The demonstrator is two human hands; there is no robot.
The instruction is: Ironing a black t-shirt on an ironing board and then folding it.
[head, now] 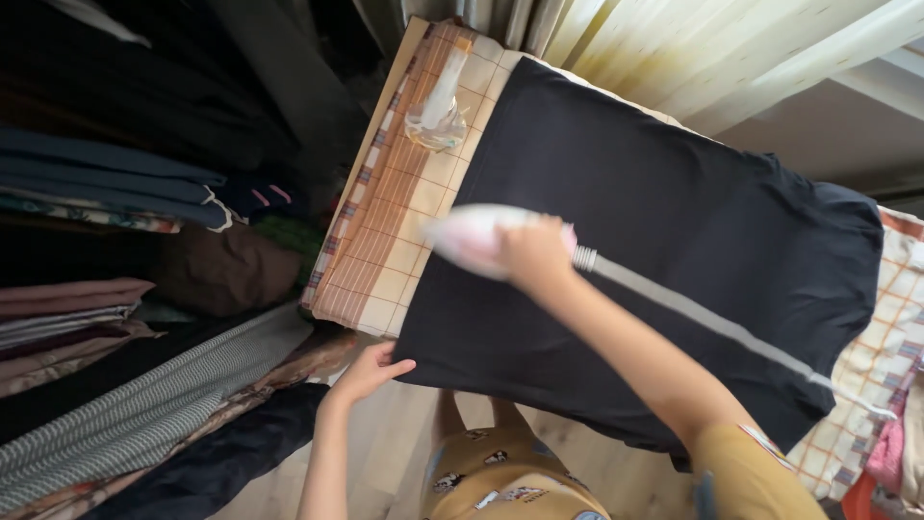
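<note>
A black garment (674,231) lies spread flat over an ironing board with a checked orange-and-cream cover (404,193). My right hand (531,255) grips the handle of a white and pink iron (472,239), which rests on the garment's left part. Its grey cord (712,323) runs across the cloth toward the right. My left hand (371,371) holds the garment's near left edge, fingers curled on the hem.
A clear plastic bottle (438,116) lies on the board's far end. Folded and stacked clothes (115,318) fill the left side. Cream curtains (693,48) hang behind the board. More fabric (890,453) lies at the right edge.
</note>
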